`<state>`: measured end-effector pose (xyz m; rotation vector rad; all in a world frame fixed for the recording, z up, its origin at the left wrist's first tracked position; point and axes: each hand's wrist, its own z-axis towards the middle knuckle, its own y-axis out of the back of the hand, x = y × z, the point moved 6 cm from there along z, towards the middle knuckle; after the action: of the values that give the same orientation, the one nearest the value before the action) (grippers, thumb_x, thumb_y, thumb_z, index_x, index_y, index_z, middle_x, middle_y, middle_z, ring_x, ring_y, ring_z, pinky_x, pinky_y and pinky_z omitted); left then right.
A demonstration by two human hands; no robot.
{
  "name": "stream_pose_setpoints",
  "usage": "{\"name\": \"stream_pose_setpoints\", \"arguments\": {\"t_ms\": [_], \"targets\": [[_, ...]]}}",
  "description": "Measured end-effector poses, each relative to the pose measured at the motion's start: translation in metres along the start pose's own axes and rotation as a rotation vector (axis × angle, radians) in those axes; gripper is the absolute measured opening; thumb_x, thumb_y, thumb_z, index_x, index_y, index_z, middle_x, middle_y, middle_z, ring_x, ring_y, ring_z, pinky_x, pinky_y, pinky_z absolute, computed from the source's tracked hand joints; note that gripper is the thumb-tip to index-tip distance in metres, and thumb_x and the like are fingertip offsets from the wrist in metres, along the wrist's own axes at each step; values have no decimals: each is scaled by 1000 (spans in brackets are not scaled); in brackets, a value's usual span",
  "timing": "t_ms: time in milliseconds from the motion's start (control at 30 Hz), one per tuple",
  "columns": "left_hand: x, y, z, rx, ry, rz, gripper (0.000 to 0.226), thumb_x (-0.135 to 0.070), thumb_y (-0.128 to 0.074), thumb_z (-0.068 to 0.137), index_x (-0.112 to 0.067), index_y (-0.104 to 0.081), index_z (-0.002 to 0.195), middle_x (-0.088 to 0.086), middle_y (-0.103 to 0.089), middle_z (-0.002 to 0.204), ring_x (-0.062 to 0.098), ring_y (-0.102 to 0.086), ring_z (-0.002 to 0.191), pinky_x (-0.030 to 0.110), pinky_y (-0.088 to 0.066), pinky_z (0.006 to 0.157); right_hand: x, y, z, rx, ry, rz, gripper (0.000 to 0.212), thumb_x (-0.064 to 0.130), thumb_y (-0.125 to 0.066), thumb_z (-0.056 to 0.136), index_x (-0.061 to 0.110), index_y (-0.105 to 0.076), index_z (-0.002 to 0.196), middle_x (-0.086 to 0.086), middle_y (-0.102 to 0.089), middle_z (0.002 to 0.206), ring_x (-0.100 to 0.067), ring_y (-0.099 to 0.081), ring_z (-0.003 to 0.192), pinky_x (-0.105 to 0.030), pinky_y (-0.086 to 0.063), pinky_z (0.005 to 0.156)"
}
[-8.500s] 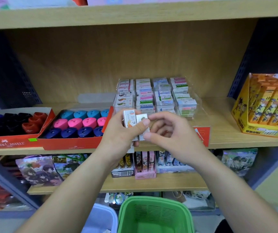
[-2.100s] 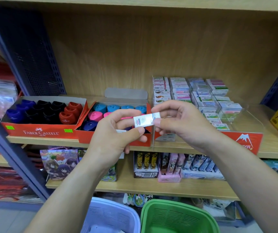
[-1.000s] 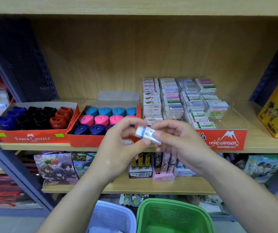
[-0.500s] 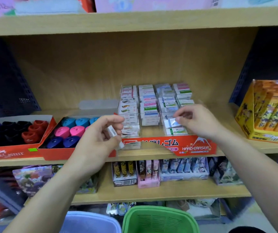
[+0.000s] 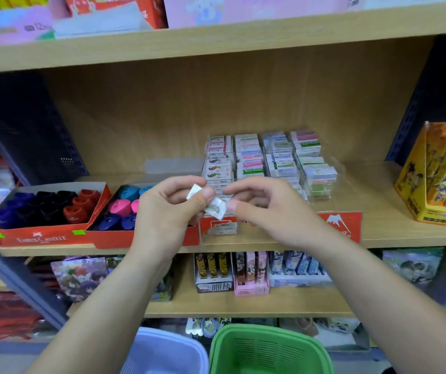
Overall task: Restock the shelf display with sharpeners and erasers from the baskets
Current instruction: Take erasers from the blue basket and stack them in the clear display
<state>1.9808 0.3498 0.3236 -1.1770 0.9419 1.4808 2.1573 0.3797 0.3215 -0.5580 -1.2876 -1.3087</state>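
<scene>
A small wrapped eraser (image 5: 215,209) is pinched between the thumb and fingers of the left hand (image 5: 168,211), in front of the eraser display (image 5: 340,225) on the shelf (image 5: 405,233). A second eraser (image 5: 195,190) pokes up from the same grip. The right hand (image 5: 267,209), fingers curled, has its thumb tip at the lower eraser's free end; whether it pinches it cannot be told. The handover likely goes best if the right hand takes one eraser by its short ends and the left loosens only then, keeping hold of the second. A low front stack looks the sensible spot, label up, clear of the sharpeners (image 5: 119,206).
</scene>
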Motion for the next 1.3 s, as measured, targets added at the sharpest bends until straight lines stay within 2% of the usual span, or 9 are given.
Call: {"name": "stream_pose_setpoints", "arguments": {"t_ms": [233, 467, 600, 733, 867, 1000, 1100, 1200, 1300], "targets": [[-1, 2, -9, 55, 92, -32, 7, -16, -75, 88, -10, -74, 91, 15, -77, 93, 35, -73, 94, 30, -63, 69, 1, -6, 1, -59, -37, 232, 13, 7, -68, 93, 14, -73, 102, -8, -76, 86, -16, -71, 75, -31, -57, 70], [3, 8, -5, 175, -27, 275, 7, -16, -74, 90, -20, -79, 93, -2, -78, 88, 17, -73, 87, 23, -58, 74, -11, -10, -1, -30, -208, 397, 16, 16, -54, 103, 16, -68, 111, -8, -74, 105, -21, -75, 89, -37, -62, 70], [12, 18, 21, 161, -193, 642, 6, -31, -74, 90, -35, -75, 93, -22, -71, 89, 1, -64, 88, 20, -48, 76, -26, 25, 8, -251, -259, 263, 22, 28, -51, 105, 26, -65, 123, -4, -64, 108, -17, -65, 64, -30, -53, 49], [29, 5, 42, 365, -295, 927, 35, -56, -65, 84, -40, -67, 115, -26, -62, 119, 10, -50, 120, 41, -42, 104, -33, 38, 22, -251, -260, 89, 19, 24, -55, 103, 29, -70, 114, 1, -64, 97, -13, -53, 59, -24, -43, 48], [43, -6, 50, 499, -302, 1068, 60, -74, -43, 72, -46, -63, 121, -30, -51, 135, 10, -38, 134, 47, -29, 111, -38, 42, 37, -235, -312, 50, 17, 5, -58, 97, 16, -65, 108, -5, -67, 89, -10, -60, 58, -24, -46, 51], [45, -11, 53, 545, -376, 1159, 62, -76, -37, 73, -49, -61, 124, -32, -50, 134, 7, -30, 139, 47, -14, 116, -41, 44, 50, -204, -273, 35, 15, 0, -66, 92, 13, -68, 100, -8, -72, 83, -16, -66, 68, -29, -51, 62], [46, -14, 56, 564, -392, 1155, 61, -76, -35, 75, -50, -61, 123, -34, -50, 121, 4, -35, 131, 47, -9, 120, -45, 43, 59, -191, -255, 29, 13, 2, -68, 91, 13, -70, 98, 0, -73, 83, -15, -68, 67, -27, -51, 61], [41, -9, 61, 517, -360, 1008, 54, -72, -42, 76, -47, -64, 118, -34, -55, 113, 2, -45, 124, 48, -17, 119, -46, 37, 66, -179, -230, 26, 14, 1, -69, 91, 13, -73, 96, -2, -74, 88, -19, -70, 69, -28, -55, 63], [35, 4, 62, 417, -353, 856, 44, -65, -53, 78, -46, -65, 117, -31, -61, 111, 0, -52, 115, 36, -40, 106, -46, 24, 68, -139, -218, -54, 15, 1, -67, 92, 12, -74, 100, -8, -74, 87, -23, -74, 77, -31, -63, 71]]}}
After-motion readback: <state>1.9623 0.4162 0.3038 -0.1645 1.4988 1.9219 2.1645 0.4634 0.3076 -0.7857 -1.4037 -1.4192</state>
